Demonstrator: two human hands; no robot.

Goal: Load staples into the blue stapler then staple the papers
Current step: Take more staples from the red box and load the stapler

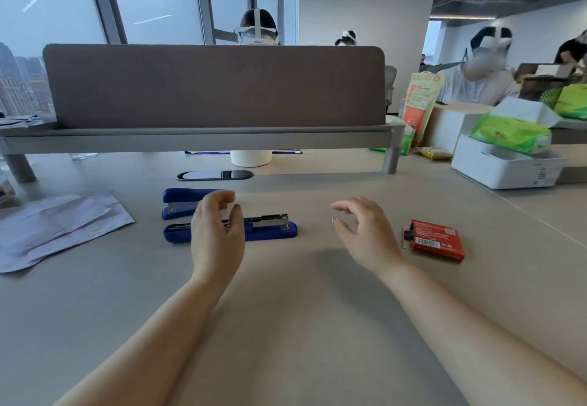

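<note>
Access is given for loading — the blue stapler is laid open on the desk beneath the left hand, whose fingers, like those of the right hand, are loosely curved, gripping nothing.

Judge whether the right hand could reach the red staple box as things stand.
Probably yes: the right hand hovers open just left of the red staple box, with only bare table between them.
</note>
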